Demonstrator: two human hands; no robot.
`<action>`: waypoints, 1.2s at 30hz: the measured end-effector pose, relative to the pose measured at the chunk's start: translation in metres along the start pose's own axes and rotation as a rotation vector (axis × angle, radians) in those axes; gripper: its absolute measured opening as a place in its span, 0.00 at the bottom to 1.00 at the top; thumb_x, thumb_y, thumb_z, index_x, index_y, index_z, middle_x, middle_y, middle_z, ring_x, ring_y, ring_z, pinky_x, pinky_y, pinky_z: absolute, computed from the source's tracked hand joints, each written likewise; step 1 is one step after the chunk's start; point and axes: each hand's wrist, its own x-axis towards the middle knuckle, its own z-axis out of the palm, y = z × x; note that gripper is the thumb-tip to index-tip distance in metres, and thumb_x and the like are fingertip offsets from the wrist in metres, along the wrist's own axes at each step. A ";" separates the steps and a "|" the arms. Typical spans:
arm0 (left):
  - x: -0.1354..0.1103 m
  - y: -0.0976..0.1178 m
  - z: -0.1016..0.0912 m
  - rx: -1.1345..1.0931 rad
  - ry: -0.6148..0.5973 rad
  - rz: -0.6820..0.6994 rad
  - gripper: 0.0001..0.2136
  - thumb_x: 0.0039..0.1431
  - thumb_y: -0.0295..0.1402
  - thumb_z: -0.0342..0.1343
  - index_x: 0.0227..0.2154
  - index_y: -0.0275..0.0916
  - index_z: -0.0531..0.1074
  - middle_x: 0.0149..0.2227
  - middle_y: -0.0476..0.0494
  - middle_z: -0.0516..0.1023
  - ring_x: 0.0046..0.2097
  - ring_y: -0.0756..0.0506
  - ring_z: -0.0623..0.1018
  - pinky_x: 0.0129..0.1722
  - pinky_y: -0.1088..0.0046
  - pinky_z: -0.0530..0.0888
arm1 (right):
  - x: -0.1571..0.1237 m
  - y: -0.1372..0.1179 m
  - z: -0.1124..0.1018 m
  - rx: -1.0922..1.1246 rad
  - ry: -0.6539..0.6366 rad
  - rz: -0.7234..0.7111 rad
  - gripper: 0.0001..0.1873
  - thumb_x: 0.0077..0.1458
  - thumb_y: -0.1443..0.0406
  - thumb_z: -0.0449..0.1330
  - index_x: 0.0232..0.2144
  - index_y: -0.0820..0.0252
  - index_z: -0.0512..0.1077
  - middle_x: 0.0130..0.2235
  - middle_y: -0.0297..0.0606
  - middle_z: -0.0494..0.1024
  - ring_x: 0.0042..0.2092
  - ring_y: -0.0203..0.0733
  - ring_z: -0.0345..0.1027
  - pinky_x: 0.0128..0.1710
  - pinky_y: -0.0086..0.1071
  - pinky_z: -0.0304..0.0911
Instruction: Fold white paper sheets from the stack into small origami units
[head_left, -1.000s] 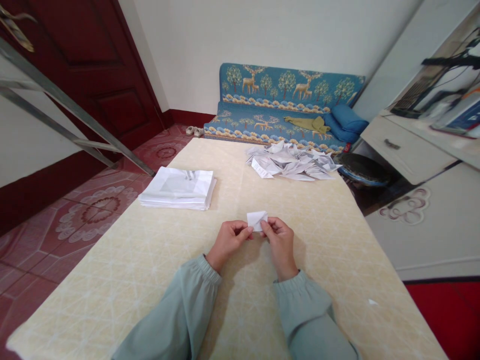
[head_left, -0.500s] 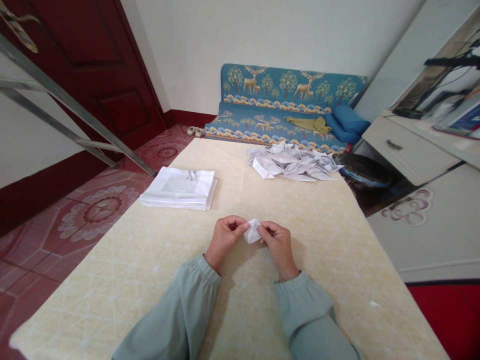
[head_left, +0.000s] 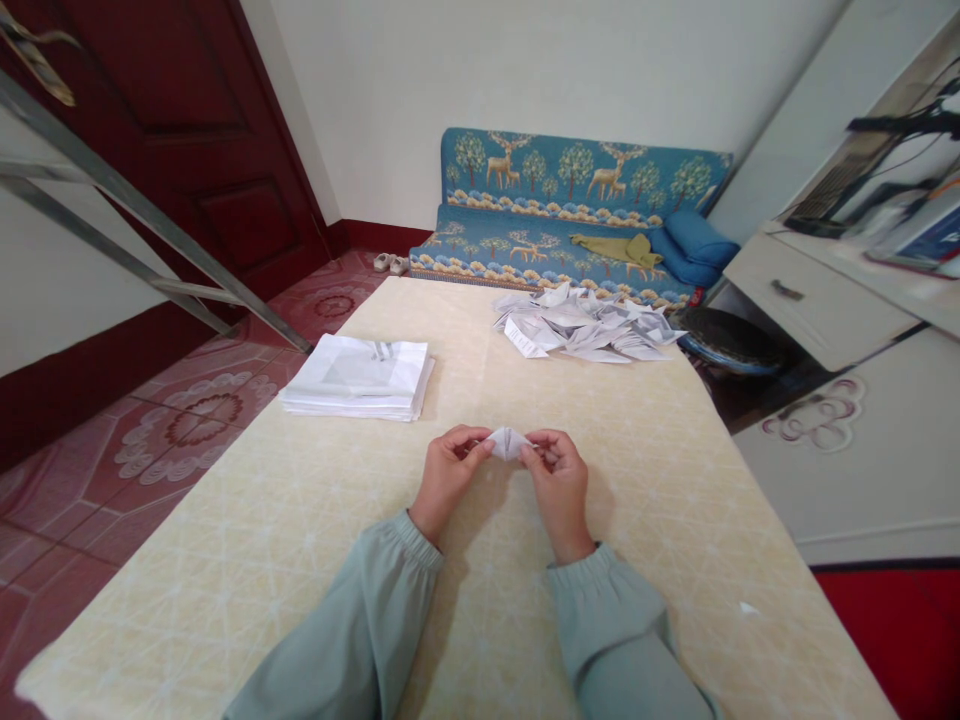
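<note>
The pale worktop (head_left: 675,490) bears a paper stack (head_left: 356,372) and a folded-paper heap (head_left: 589,325). Nearer me, my left hand (head_left: 450,468) and right hand (head_left: 559,482) pinch opposite ends of a small paper piece (head_left: 508,443): mid-fold, I judge, the next move calling for even, gentle pressure.

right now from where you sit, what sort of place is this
It looks like a room in a home, perhaps a living room: a blue deer-patterned sofa, a dark red panelled door and a table with a pale yellow patterned cover.
</note>
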 end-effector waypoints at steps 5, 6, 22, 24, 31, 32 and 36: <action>0.000 0.002 0.000 0.026 0.007 0.053 0.08 0.51 0.34 0.60 0.31 0.35 0.77 0.31 0.43 0.77 0.33 0.48 0.75 0.33 0.75 0.70 | 0.000 -0.006 -0.002 -0.054 -0.016 -0.046 0.06 0.50 0.63 0.60 0.31 0.58 0.72 0.31 0.35 0.76 0.33 0.38 0.69 0.31 0.29 0.63; -0.001 0.002 0.000 0.034 0.008 0.059 0.08 0.51 0.34 0.60 0.31 0.35 0.77 0.31 0.43 0.77 0.34 0.48 0.75 0.34 0.75 0.70 | 0.000 -0.006 -0.002 -0.064 -0.022 -0.057 0.05 0.50 0.63 0.59 0.31 0.58 0.72 0.31 0.35 0.76 0.33 0.38 0.69 0.31 0.29 0.63; -0.008 0.014 0.003 0.009 -0.151 0.138 0.10 0.53 0.32 0.58 0.38 0.36 0.74 0.42 0.39 0.75 0.44 0.44 0.75 0.45 0.68 0.72 | -0.004 -0.015 -0.003 -0.301 -0.135 -0.289 0.07 0.50 0.68 0.57 0.35 0.57 0.66 0.39 0.38 0.72 0.38 0.40 0.68 0.33 0.31 0.65; -0.009 0.016 0.003 0.000 -0.170 0.144 0.09 0.54 0.33 0.57 0.38 0.36 0.73 0.42 0.38 0.75 0.45 0.44 0.75 0.45 0.68 0.73 | -0.004 -0.017 -0.003 -0.326 -0.135 -0.319 0.08 0.50 0.68 0.57 0.36 0.57 0.66 0.39 0.39 0.71 0.40 0.41 0.67 0.34 0.32 0.66; -0.010 0.016 0.005 -0.019 -0.168 0.145 0.08 0.53 0.32 0.57 0.36 0.36 0.74 0.44 0.38 0.73 0.46 0.44 0.74 0.45 0.68 0.73 | -0.006 -0.020 -0.002 -0.359 -0.155 -0.389 0.09 0.50 0.69 0.57 0.36 0.56 0.66 0.39 0.40 0.70 0.43 0.43 0.66 0.40 0.36 0.66; -0.010 0.016 0.005 -0.017 -0.167 0.156 0.08 0.53 0.31 0.57 0.36 0.36 0.74 0.44 0.38 0.73 0.46 0.44 0.74 0.45 0.68 0.73 | -0.006 -0.020 -0.002 -0.357 -0.156 -0.394 0.09 0.50 0.69 0.57 0.36 0.56 0.66 0.40 0.41 0.70 0.43 0.43 0.66 0.41 0.37 0.66; -0.010 0.017 0.004 0.001 -0.160 0.197 0.07 0.53 0.29 0.57 0.36 0.37 0.74 0.44 0.38 0.72 0.47 0.44 0.74 0.46 0.68 0.72 | -0.006 -0.020 -0.002 -0.357 -0.158 -0.405 0.08 0.51 0.69 0.56 0.36 0.56 0.66 0.40 0.41 0.70 0.44 0.44 0.66 0.43 0.39 0.65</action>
